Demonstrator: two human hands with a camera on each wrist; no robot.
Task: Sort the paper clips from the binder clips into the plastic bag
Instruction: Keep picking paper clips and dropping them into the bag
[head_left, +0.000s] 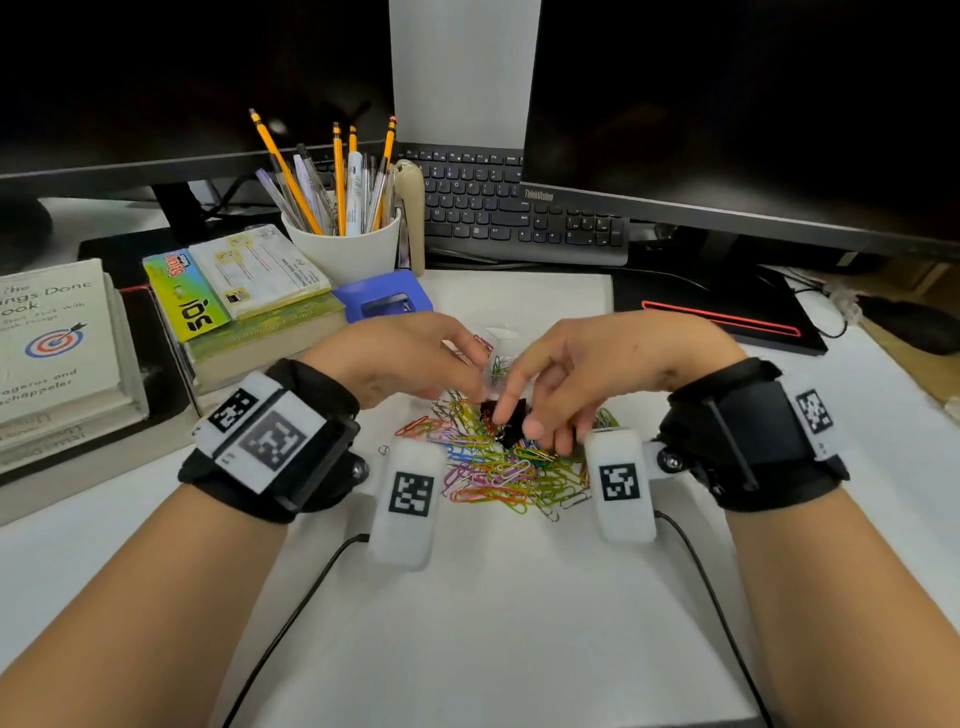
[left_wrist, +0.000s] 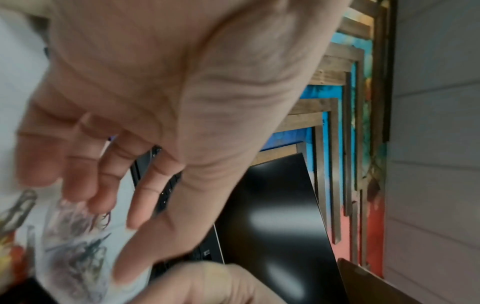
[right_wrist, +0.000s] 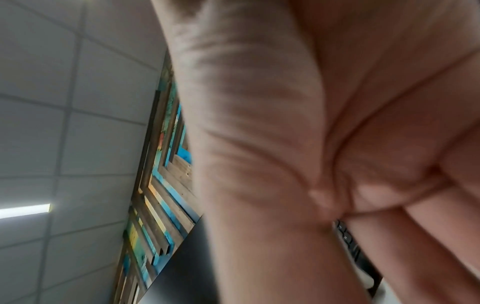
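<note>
Here the right hand hovers over the heap, its index finger and thumb reaching down onto a black metal binder clip; whether they actually pinch it or only touch it cannot be told through the blur. The left hand is just beside it, fingers loosely extended toward a small clear plastic bag holding a few clips; the left wrist view shows the fingertips at the bag's edge, but a real grip cannot be made out. Beneath both hands a tangled pile of multicoloured wire paper clips lies on the white paper sheet covering the desk, with the binder clip on top. Farther out stand a white cup of pencils and pens, a stack of books and a black keyboard.
</note>
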